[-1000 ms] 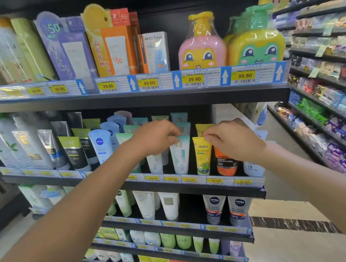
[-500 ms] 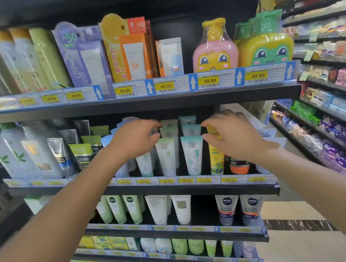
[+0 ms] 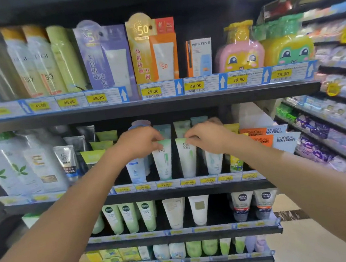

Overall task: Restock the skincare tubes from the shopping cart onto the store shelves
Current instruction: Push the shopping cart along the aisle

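Two white tubes with green tops stand side by side at the front of the second shelf [image 3: 132,195]. My left hand [image 3: 139,142] pinches the top edge of the left tube [image 3: 163,164]. My right hand [image 3: 208,136] pinches the top edge of the right tube [image 3: 188,161]. Both tubes are upright, with more tubes in rows behind and beside them. The shopping cart is out of view.
The upper shelf [image 3: 143,108] hangs just above my hands, carrying sunscreen boxes and cartoon bottles. L'Oreal Men Expert cards [image 3: 277,137] stand to the right. Lower shelves hold more tubes, including Nivea tubes [image 3: 243,206]. An aisle with another shelving run lies at right.
Both hands moved toward the centre and now pinch the two front green-topped tubes. The view shifted upward and closer to the shelf.
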Tool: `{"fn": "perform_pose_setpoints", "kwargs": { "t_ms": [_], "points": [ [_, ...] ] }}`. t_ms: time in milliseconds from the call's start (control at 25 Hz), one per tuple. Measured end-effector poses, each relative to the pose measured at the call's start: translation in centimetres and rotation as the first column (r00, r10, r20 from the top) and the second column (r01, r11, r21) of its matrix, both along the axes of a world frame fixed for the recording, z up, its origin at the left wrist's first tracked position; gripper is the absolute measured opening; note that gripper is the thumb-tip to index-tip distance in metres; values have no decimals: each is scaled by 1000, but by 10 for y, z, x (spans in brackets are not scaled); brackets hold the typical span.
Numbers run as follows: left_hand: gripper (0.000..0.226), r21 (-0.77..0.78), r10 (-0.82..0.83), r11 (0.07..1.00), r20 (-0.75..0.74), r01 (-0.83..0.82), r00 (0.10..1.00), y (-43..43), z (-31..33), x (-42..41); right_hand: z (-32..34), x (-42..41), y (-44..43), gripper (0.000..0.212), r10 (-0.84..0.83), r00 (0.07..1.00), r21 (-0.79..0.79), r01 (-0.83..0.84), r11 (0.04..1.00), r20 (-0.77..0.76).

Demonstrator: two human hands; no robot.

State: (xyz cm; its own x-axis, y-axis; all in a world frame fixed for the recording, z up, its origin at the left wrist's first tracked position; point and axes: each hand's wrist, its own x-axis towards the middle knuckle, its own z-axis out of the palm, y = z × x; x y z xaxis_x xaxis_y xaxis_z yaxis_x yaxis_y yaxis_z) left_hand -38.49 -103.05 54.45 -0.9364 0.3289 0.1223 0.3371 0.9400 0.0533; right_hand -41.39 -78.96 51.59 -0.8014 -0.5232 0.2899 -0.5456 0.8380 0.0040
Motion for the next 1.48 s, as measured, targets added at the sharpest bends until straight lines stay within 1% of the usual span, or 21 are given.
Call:
{"fn": "perform_pose_setpoints", "kwargs": {
  "t_ms": [120, 240, 360, 400, 480, 560, 640, 720, 800, 960, 1080, 1120, 1200, 1280, 1360, 1480],
  "points": [
    [14, 34, -69, 997, 18, 69, 997, -4, 0, -6, 3, -5, 4, 38, 8, 1000, 15, -8, 1000, 6],
    [19, 44, -96, 995, 24, 95, 995, -6, -3, -10, 4, -3, 7, 36, -23, 998, 51, 20, 998, 51],
    [27, 88, -137, 987, 28, 134, 990, -10, -1, -10, 8, 2, 6, 32, -83, 986, 52, 76, 996, 145],
    [31, 101, -148, 984, 10, 147, 989, -13, 0, -8, 12, 6, 4, 30, -100, 981, 43, 94, 995, 168],
    [38, 79, -153, 984, -84, 159, 985, -28, -1, -1, 20, 16, -2, 29, -101, 980, -11, 105, 994, 172],
    [39, 61, -124, 989, -173, 136, 977, -55, -3, 7, 23, 24, -14, 35, -69, 995, -97, 75, 992, 68],
    [38, 68, -69, 994, -223, 86, 972, -88, -3, 15, 21, 28, -39, 36, -15, 995, -165, -1, 986, -97],
    [38, 53, -15, 998, -259, 30, 966, -116, 0, 21, 18, 30, -72, 32, 38, 984, -143, -64, 988, -175],
    [38, 23, 32, 999, -266, -27, 964, -138, 3, 25, 14, 27, -105, 30, 54, 980, -78, -70, 995, -190],
    [39, -73, 102, 990, -172, -116, 980, -170, 4, 24, 8, 16, -148, 29, -6, 980, -36, -1, 999, -197],
    [32, -121, 119, 984, -81, -128, 990, -181, 0, 17, 8, 9, -160, 27, -61, 993, -5, 61, 998, -103],
    [30, -90, 112, 989, -48, -116, 993, -184, -2, 15, 8, 7, -161, 27, -62, 997, -8, 62, 998, -47],
    [24, 36, 81, 996, 21, -81, 997, -188, -7, 10, 8, 4, -162, 24, -38, 998, -41, 40, 998, 49],
    [20, 132, 45, 990, 46, -50, 998, -193, -8, 7, 9, -1, -161, 17, -5, 996, -62, 11, 998, 92],
    [19, 176, 24, 984, 54, -33, 998, -195, -9, 5, 10, -4, -159, 17, 7, 994, -58, 0, 998, 111],
    [21, 202, 14, 979, 81, -30, 997, -194, -9, 4, 15, -4, -155, 18, 3, 989, -41, 3, 999, 147]
  ]
}}
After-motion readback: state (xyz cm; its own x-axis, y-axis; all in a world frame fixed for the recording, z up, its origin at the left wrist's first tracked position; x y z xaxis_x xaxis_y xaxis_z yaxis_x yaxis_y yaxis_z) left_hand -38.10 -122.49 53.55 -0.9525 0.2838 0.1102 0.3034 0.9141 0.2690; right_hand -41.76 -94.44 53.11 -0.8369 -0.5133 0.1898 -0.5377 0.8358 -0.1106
